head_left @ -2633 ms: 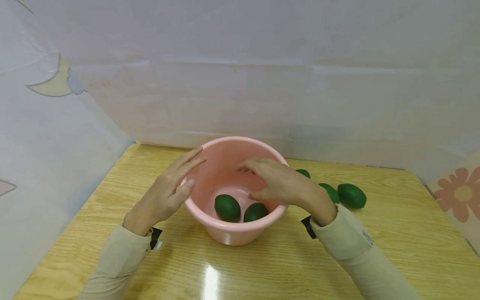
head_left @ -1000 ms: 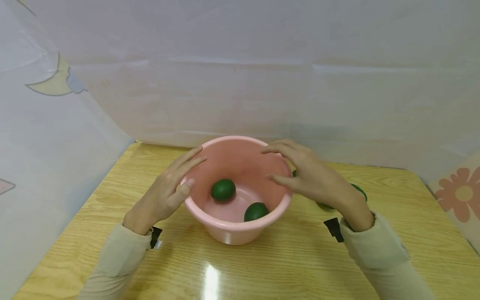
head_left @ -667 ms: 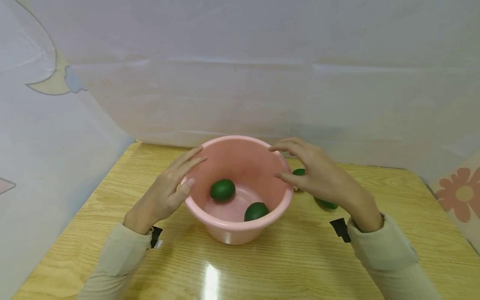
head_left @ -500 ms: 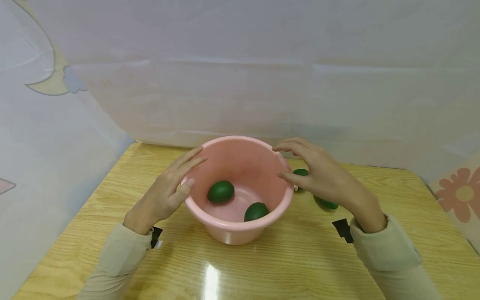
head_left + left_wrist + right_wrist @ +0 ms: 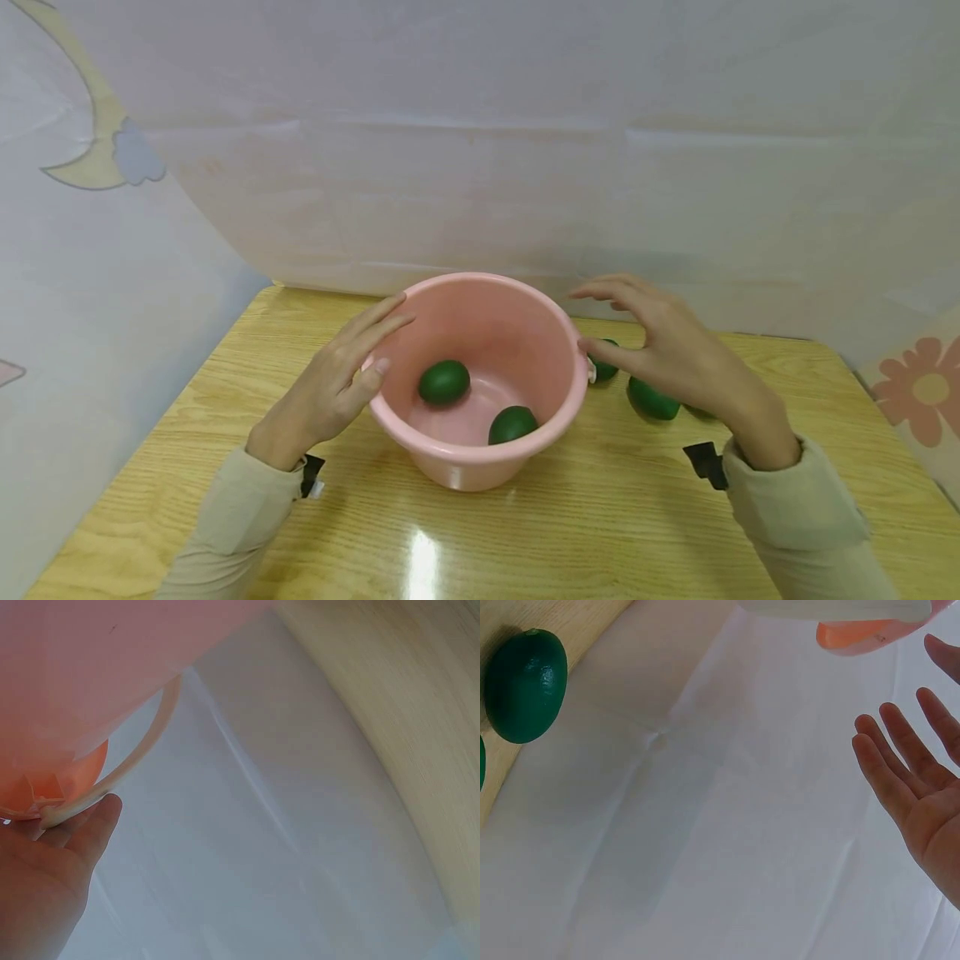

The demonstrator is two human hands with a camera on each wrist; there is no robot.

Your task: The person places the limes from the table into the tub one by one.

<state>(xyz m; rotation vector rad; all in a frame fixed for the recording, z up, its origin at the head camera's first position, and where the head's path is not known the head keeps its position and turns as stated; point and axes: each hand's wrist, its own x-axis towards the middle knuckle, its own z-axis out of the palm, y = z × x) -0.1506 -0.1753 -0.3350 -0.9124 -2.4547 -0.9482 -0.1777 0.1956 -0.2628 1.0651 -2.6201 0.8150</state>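
A pink bucket [image 5: 465, 471] stands on the table in the head view. Inside it lie two dark green, egg-shaped fruits, one at the left [image 5: 444, 383] and one near the front wall [image 5: 513, 424]. My left hand [image 5: 330, 379] rests on the bucket's left rim with fingers extended; the left wrist view shows its fingers beside the pale bucket handle [image 5: 146, 742]. Just off the right rim hovers my right hand [image 5: 671, 350], fingers spread and holding nothing. More green fruits lie beneath and behind it, one by the rim [image 5: 604, 367], one farther right [image 5: 651, 400], another mostly hidden [image 5: 699, 412].
The wooden table [image 5: 600, 525] carries the bucket and fruits. A pale sheet [image 5: 480, 192] hangs close behind its far edge, and a printed side sheet [image 5: 97, 275] borders it on the left.
My right hand has moved from inside the bucket out to the right, past the rim. The left fruit inside has shifted back and turned. My left hand stays on the rim.
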